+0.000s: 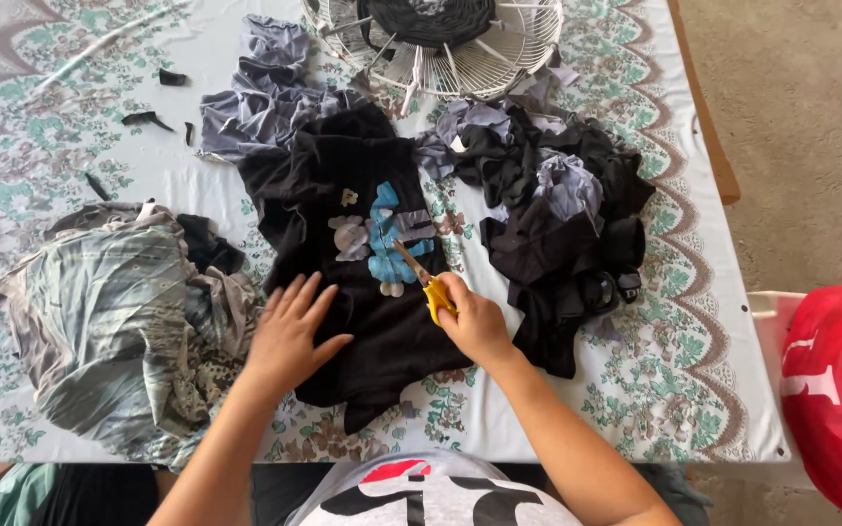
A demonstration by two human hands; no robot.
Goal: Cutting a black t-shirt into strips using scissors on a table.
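Left hand point(289, 331) lies open, flat on the black garment point(363, 263) while right hand point(475, 321) grips yellow-handled scissors point(421, 278) mid-cut, blades over its blue print; steady pinning seems needed.

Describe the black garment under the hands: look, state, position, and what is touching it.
The black garment lies spread flat, a bit rumpled, in the middle of the patterned tablecloth. It looks like soft knit cloth, with a blue and grey printed figure on its front. The left hand presses flat on its lower left part. The right hand holds yellow-handled scissors, blades pointing at the print. Its top edge overlaps grey-blue cloth; a dark heap of cut cloth lies to its right.
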